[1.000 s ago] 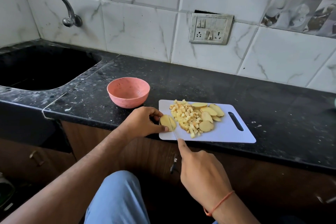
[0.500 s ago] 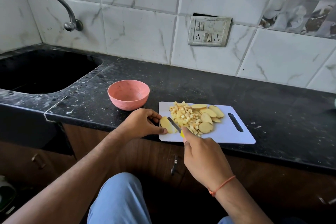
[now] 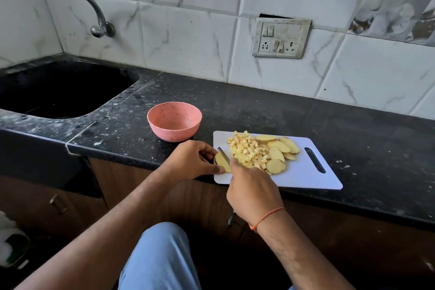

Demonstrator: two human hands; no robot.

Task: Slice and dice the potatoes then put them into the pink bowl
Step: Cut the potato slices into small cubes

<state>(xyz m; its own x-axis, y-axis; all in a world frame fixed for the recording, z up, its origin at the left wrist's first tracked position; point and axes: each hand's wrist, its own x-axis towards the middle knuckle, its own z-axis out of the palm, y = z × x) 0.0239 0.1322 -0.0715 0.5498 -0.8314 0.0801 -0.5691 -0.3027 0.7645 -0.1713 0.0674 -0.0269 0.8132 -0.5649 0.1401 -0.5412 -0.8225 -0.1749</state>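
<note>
On white cutting board [image 3: 303, 178], left hand [image 3: 190, 160] pinches potato slice [image 3: 222, 162]; right hand [image 3: 253, 192], fingers curled, grips knife [image 3: 223, 152], blade across slice. Diced potato [image 3: 247, 150] beside; pink bowl [image 3: 174, 121] on tabletop [image 3: 259, 110] nearby.

Left hand [image 3: 190, 160] palm down, fingers [image 3: 220, 169] curled, pinching. Right hand [image 3: 253, 192] in a closed grip, index extended forward. Both forearms reach in from below.

Bare forearms, an orange thread bracelet [image 3: 267, 217] on the right wrist, light-blue trousers [image 3: 160, 259].
</note>
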